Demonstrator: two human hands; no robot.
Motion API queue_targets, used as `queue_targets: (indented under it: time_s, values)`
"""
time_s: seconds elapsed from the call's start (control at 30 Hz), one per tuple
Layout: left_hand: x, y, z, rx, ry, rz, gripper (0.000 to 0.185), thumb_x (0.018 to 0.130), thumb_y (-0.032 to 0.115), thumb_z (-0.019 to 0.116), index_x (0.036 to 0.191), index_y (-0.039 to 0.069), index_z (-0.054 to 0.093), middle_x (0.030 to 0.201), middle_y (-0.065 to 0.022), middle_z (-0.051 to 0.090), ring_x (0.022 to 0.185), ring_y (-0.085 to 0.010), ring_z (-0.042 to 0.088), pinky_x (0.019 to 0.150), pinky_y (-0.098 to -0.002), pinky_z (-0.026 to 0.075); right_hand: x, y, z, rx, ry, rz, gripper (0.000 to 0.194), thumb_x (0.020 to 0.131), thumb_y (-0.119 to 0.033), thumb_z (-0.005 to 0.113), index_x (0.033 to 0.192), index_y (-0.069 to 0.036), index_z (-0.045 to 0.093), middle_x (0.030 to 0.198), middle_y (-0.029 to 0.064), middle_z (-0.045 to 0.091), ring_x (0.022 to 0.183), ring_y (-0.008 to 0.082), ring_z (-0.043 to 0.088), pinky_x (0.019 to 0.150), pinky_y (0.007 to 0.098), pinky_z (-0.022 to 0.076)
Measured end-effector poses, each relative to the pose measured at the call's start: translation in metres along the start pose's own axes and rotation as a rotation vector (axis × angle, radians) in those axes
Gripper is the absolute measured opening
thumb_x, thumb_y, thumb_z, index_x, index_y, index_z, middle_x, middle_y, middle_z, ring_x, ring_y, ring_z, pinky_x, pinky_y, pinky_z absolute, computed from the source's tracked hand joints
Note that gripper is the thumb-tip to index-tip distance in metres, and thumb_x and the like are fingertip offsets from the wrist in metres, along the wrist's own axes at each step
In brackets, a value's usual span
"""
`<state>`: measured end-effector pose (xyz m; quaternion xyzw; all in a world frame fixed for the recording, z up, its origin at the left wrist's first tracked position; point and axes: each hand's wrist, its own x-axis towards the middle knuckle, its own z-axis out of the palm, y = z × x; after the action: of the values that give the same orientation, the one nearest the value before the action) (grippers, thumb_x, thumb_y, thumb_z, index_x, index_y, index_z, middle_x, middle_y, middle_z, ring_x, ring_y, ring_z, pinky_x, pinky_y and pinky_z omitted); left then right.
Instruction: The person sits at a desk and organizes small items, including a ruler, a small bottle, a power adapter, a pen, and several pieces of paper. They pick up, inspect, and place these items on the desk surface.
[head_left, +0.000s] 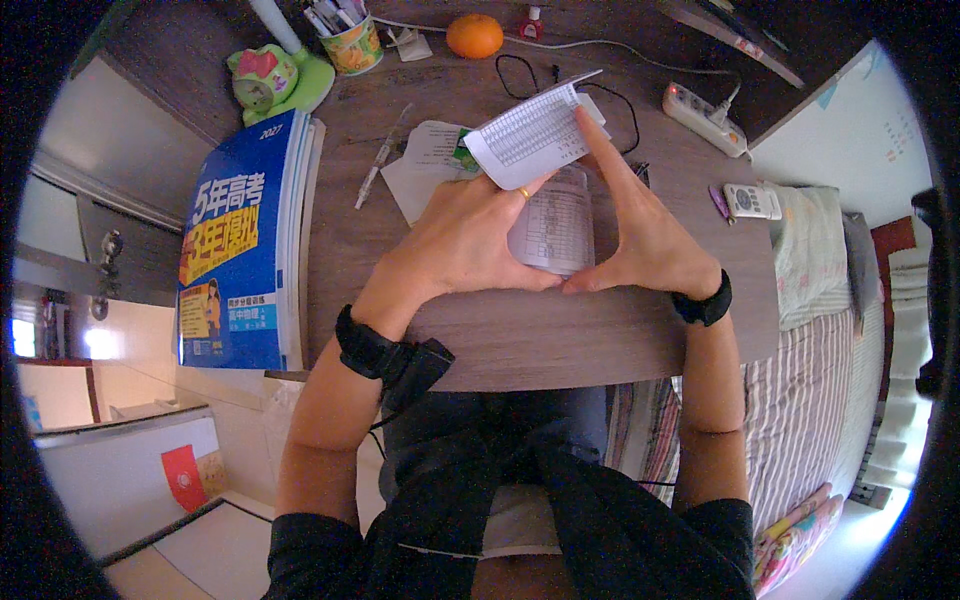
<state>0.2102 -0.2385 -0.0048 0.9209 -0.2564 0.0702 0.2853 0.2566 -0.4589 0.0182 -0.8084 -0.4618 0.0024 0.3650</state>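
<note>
A small paper booklet (556, 232), printed with tables, is held open between both hands above the desk. Its upper leaf (525, 139) tilts up and away from the lower page. My left hand (461, 240), with a ring on one finger, grips the booklet's left side; most of its fingertips are hidden behind the paper. On the other side, my right hand (645, 225) has a finger against the upper leaf's right edge. Its thumb meets the lower page's near edge, almost touching the left thumb. Beyond the left hand lies a printed paper card (435, 146).
A thick stack of blue workbooks (232, 247) stands at the desk's left. Farther back are a green lamp base (307, 79), a pen cup (352, 45) and an orange (475, 36). A pen (382, 157), a black cable (634, 120), a power strip (703, 120) and a remote control (750, 201) also lie around.
</note>
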Motion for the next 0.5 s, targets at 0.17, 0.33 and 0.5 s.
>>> queue_targets:
  time_s: [0.17, 0.33, 0.5]
  values:
    - [0.002, 0.004, -0.007, -0.009, 0.076, 0.049, 0.106, 0.052, 0.037, 0.086, 0.141, 0.007, 0.037, 0.134, -0.0214, 0.048, 0.116, -0.0353, 0.054, 0.091, -0.0395, 0.048, 0.0, -0.003, -0.003, 0.086, -0.021, 0.066, 0.13, 0.049, -0.017, 0.088, 0.151, -0.009, 0.009, 0.154, 0.0145, 0.019, 0.134, 0.0296, 0.035, 0.105, 0.0414, 0.0364]
    - [0.001, 0.011, -0.01, -0.104, 0.307, -0.025, 0.089, 0.058, 0.033, 0.083, 0.132, 0.006, 0.043, 0.112, -0.0161, 0.057, 0.097, -0.0288, 0.06, 0.077, -0.0375, 0.053, -0.001, -0.001, -0.01, 0.247, 0.065, 0.18, 0.121, 0.054, -0.012, 0.081, 0.151, -0.01, 0.01, 0.154, 0.0103, 0.02, 0.132, 0.0266, 0.036, 0.105, 0.0413, 0.0358]
    - [0.009, 0.001, -0.009, -0.367, 0.662, -0.035, 0.075, 0.06, 0.022, 0.085, 0.123, 0.007, 0.047, 0.101, -0.0066, 0.057, 0.08, -0.0114, 0.055, 0.053, -0.0262, 0.044, 0.0, 0.006, -0.012, 0.544, 0.183, 0.13, 0.114, 0.062, -0.017, 0.081, 0.15, -0.004, 0.009, 0.156, 0.0109, 0.016, 0.142, 0.0247, 0.019, 0.114, 0.0382, 0.0186]
